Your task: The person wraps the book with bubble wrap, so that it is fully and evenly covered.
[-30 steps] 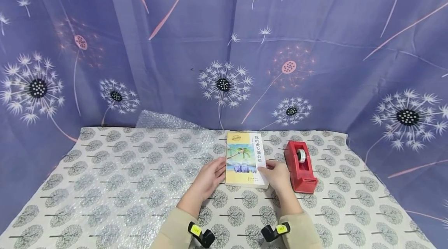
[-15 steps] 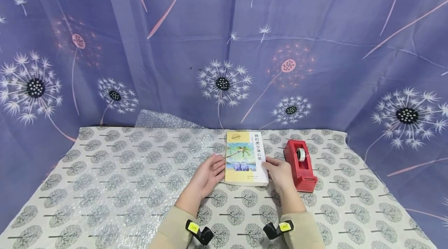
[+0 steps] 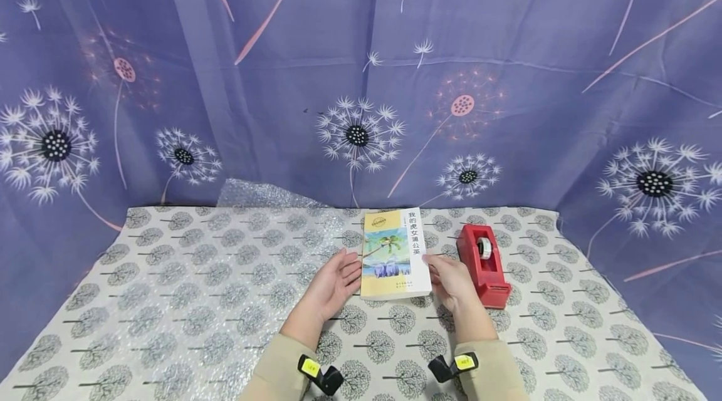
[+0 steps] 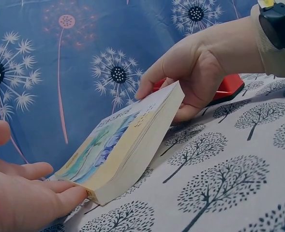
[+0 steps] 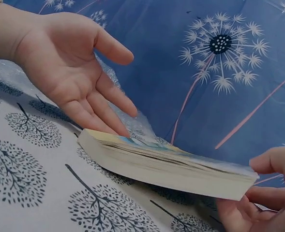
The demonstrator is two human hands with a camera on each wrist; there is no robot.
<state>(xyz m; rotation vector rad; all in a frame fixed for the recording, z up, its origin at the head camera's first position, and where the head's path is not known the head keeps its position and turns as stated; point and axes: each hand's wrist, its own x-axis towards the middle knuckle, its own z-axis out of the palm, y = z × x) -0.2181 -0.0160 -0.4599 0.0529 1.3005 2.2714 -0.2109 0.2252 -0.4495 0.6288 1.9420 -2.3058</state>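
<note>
A paperback book (image 3: 395,257) with a yellow and white cover and a palm tree picture lies tilted, its right side raised off the cloth. My right hand (image 3: 455,282) pinches that raised edge, thumb on top and fingers underneath, as the right wrist view shows of the book (image 5: 166,169) and hand (image 5: 273,193). My left hand (image 3: 333,285) is palm up with relaxed fingers at the book's lower left edge. In the left wrist view, the left hand's fingertips touch or nearly touch the book's spine side (image 4: 96,193).
A red tape dispenser (image 3: 485,269) with a roll of clear tape stands just right of my right hand. Clear bubble wrap (image 3: 225,301) covers the left part of the tree-patterned cloth (image 3: 564,338), its far end against the purple dandelion curtain (image 3: 282,94).
The book's right side has risen and the book has turned slightly. My right hand's thumb has slid off the cover toward its edge, with the fingers now beneath. My left hand's fingers have opened slightly.
</note>
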